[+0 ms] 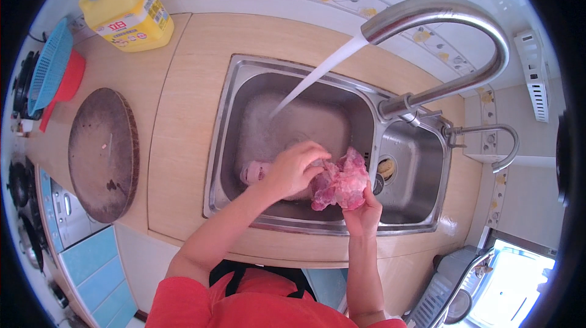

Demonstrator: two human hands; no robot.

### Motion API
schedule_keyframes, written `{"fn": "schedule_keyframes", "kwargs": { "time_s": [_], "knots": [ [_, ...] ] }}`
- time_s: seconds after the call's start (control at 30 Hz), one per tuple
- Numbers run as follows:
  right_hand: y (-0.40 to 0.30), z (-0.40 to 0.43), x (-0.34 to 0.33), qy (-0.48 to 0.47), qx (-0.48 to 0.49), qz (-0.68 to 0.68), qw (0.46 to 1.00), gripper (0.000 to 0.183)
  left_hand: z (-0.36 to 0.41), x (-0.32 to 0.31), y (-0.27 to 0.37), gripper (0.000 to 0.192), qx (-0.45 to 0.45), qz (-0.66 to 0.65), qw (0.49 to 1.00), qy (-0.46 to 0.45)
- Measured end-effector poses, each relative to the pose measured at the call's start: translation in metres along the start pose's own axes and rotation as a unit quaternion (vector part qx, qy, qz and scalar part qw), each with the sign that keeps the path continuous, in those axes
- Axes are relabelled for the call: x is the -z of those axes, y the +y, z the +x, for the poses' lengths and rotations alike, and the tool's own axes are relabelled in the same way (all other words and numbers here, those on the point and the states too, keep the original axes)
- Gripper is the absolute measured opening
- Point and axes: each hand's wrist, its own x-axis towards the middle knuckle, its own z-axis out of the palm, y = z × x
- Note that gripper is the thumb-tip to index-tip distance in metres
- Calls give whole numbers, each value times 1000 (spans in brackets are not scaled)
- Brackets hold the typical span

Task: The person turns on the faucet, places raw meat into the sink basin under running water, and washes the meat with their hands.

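A lumpy piece of raw meat (350, 181), pink and dark red with pale fatty patches, is held over the sink between both hands. My right hand (364, 213) grips its near right side from below. At its left edge, my left hand (295, 168) pinches a thin flap between thumb and fingers. Below is the large stainless steel sink basin (361, 117) with shallow, cloudy water in it. Another pale pink piece (254, 172), seemingly meat, lies in that water left of my left hand, partly hidden by it. Water streams from the arched metal faucet (435, 7) into the basin's left part.
A smaller basin (412, 145) adjoins on the right, with a yellowish item (387, 168) near its drain. A second thin faucet (485, 129) stands beyond. To the left are a round wooden chopping board (103, 158), a yellow detergent jug (128, 14) and a blue colander (52, 67).
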Motion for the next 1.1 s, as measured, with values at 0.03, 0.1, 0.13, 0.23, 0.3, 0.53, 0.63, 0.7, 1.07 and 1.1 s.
{"fn": "schedule_keyframes", "kwargs": {
  "time_s": [0.03, 0.1, 0.13, 0.23, 0.3, 0.53, 0.63, 0.7, 1.07, 1.1],
  "knots": [
    [-1, -1, -1, -1, -1, -2, 1000, 39, -3, 0, 10, 27, 5, -23, 1000, -11],
    [-2, 0, 0, -2, -2, -3, 1000, 39, -9, -3, 25, 30, 10, -46, 999, -22],
    [-1, 1, 2, -10, -9, -4, 1000, 39, -11, -8, 33, 30, -38, -27, 999, 1],
    [1, 2, 1, -20, -16, -6, 1000, 40, -13, -19, 38, 30, -94, 8, 994, 61],
    [2, 1, 0, -22, -16, -6, 1000, 40, -12, -22, 31, 31, -95, -8, 993, 74],
    [2, 1, 4, -26, -12, -7, 1000, 39, -13, -18, 44, 25, -88, -41, 992, 80],
    [2, 1, 4, -18, -11, -12, 1000, 38, -14, -19, 48, 23, -54, -66, 994, 74],
    [3, 1, 3, -2, -6, -15, 1000, 38, -13, -21, 48, 20, -25, -52, 995, 83],
    [3, -1, 0, 10, 8, -44, 999, 37, -17, -13, 43, 8, -1, -88, 996, 17],
    [3, -2, 0, 10, 8, -44, 999, 37, -18, -10, 41, 7, 32, -136, 990, -3]
  ]
}}
